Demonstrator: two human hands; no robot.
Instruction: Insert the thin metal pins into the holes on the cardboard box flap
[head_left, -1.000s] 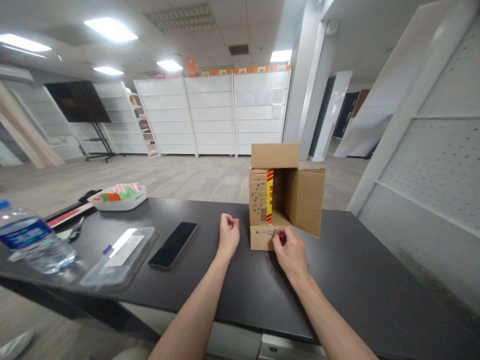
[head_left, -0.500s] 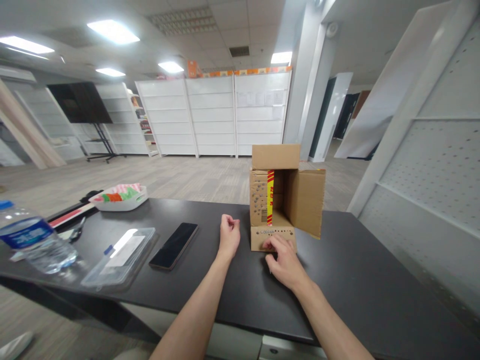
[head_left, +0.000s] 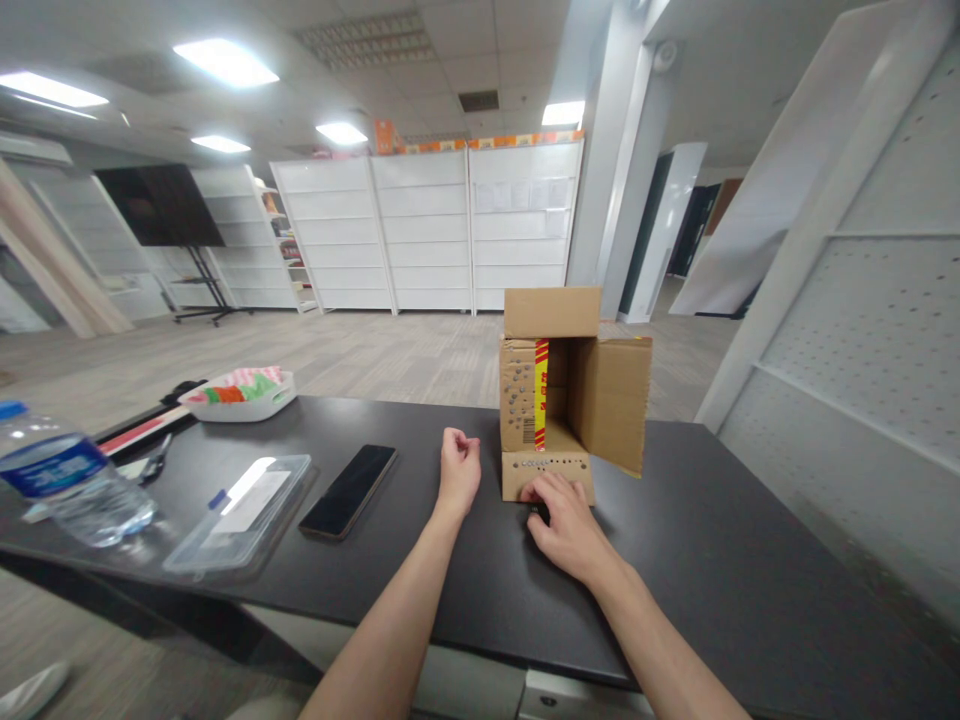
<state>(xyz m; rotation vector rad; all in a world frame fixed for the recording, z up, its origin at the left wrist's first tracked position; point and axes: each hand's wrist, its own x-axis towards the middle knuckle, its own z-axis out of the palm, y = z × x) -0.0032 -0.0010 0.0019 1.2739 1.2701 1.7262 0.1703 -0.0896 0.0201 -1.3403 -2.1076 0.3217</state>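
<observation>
Now: right hand (head_left: 570, 525) flat on dark surface (head_left: 712, 560), fingers curled down over small dark thing just before cardboard box (head_left: 559, 400); whether grip holds it, cannot tell. Left hand (head_left: 459, 470) rests as loose fist beside box, grip closed on nothing seen. Box lies on side, flaps open toward person, row of small holes on lower front flap (head_left: 546, 475). Interior looks empty. Phone (head_left: 348, 490) well left, untouched.

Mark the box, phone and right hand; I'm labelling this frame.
box (head_left: 609, 400): head view, right flap.
phone (head_left: 348, 490): head view, screen middle.
right hand (head_left: 568, 527): head view, back of hand.
</observation>
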